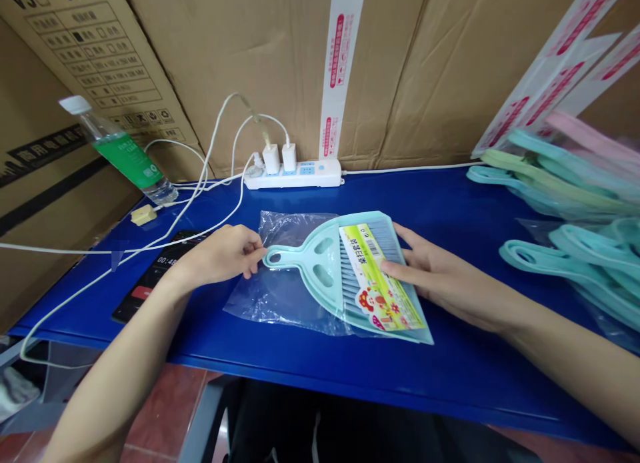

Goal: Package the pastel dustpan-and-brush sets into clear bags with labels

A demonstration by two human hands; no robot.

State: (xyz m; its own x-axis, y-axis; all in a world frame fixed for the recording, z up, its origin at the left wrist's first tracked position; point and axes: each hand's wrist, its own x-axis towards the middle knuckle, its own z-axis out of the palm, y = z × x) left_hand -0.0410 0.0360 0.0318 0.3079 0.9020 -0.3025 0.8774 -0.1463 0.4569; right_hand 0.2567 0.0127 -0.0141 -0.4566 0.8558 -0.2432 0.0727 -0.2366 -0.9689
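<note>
Fingers, left hand [227,253]: pinching the ring end of the handle [293,257] between thumb and forefinger; located in front of the power strip [307,177], near its left end.
Fingers, right hand [435,275]: parted around the wide edge of the dustpan [327,259], with thumb laid over the printed card [377,276] and forefinger stretched toward the far corner; partly hidden beneath; located in front and to the right of the power strip.
Dustpan: turquoise, held at both ends; in front of the power strip, reaching past its right end; contact with the table [450,376] cannot be told.
Brush [383,235]: nested in the dustpan, with grey bristles showing on both sides of the card.
Clear bag [290,309]: spread on the table beneath the dustpan, in front of the power strip.
Phone [150,276]: lit with timer digits, partly covered by the left arm; forward and left of the power strip.
Bottle [127,159]: green-labelled, white-capped; left of the power strip.
Wrapped dustpans [565,263]: piled well to the right of the power strip; turquoise, green and pink, with upper pieces blurred.
Cardboard [270,63]: standing directly behind the power strip, crossed by printed tape [340,69].
</note>
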